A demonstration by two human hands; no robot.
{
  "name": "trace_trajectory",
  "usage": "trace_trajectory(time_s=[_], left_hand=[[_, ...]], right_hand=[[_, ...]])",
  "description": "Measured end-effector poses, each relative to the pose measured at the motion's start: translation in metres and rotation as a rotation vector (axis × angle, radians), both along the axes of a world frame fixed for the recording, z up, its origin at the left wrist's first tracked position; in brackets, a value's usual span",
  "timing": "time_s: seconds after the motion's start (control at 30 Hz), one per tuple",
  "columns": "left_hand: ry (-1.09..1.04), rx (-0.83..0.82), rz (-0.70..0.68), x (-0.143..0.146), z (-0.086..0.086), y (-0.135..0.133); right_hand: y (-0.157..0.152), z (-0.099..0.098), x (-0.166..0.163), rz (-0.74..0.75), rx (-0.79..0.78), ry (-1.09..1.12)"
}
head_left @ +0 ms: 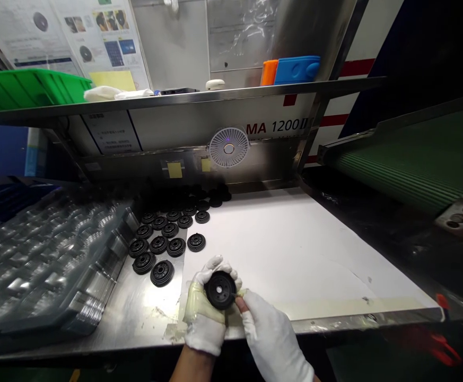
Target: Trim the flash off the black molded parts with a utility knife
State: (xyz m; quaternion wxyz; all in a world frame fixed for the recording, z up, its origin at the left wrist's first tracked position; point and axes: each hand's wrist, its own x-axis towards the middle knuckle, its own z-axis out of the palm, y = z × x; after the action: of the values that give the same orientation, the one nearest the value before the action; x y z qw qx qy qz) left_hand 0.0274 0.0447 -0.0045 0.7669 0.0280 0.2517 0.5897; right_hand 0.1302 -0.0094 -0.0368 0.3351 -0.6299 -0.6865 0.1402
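While the gloved left hand [204, 314] held a round black rubber disc [220, 290] in a firm, full grip, the gloved right hand [273, 339] made a narrow grip at the disc's edge, and what it pinched was too small to tell. More black discs [159, 244] lay in rows on the shiny steel worktop [136, 313], between a clear plastic tray [48, 260] and a white paper sheet [295, 254].

Bright light from above flares on the steel worktop [136, 313] at seven o'clock and the clear plastic tray [48, 254] at nine, which is blurred, while the corner at two o'clock sinks into black and the shelf edge [175, 103] bows with lens distortion.
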Motion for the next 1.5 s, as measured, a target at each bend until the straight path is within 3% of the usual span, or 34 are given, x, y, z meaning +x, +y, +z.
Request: trace_trajectory(time_s=[0.2,0.3,0.5,0.7,0.9,1.07,1.17,1.4,1.5], left_hand=[[-0.051,-0.129,0.085,0.004,-0.004,0.008],[-0.031,-0.096,0.128,0.003,-0.001,0.007],[0.014,-0.012,0.003,0.0,-0.002,0.0],[-0.025,-0.084,0.067,0.003,-0.008,0.007],[-0.017,-0.08,0.165,0.004,-0.003,0.006],[0.071,-0.066,0.018,-0.001,-0.004,0.001],[0.027,-0.029,0.064,0.0,-0.008,0.004],[-0.007,-0.13,0.212,0.006,-0.011,0.008],[0.036,-0.077,0.128,0.002,-0.012,0.003]], right_hand=[[-0.003,-0.008,-0.011,-0.015,0.064,-0.082],[-0.004,-0.006,-0.016,0.015,0.109,-0.072],[0.0,-0.001,-0.002,-0.019,0.013,-0.017],[0.001,-0.007,-0.002,-0.03,-0.039,-0.063],[-0.004,-0.008,-0.015,-0.017,-0.004,-0.033],[-0.001,-0.007,-0.007,-0.016,-0.017,-0.036],[0.0,-0.008,-0.004,-0.034,-0.04,-0.042],[-0.004,-0.011,-0.016,-0.029,0.048,-0.075],[-0.003,-0.008,-0.014,-0.016,0.056,-0.062]])
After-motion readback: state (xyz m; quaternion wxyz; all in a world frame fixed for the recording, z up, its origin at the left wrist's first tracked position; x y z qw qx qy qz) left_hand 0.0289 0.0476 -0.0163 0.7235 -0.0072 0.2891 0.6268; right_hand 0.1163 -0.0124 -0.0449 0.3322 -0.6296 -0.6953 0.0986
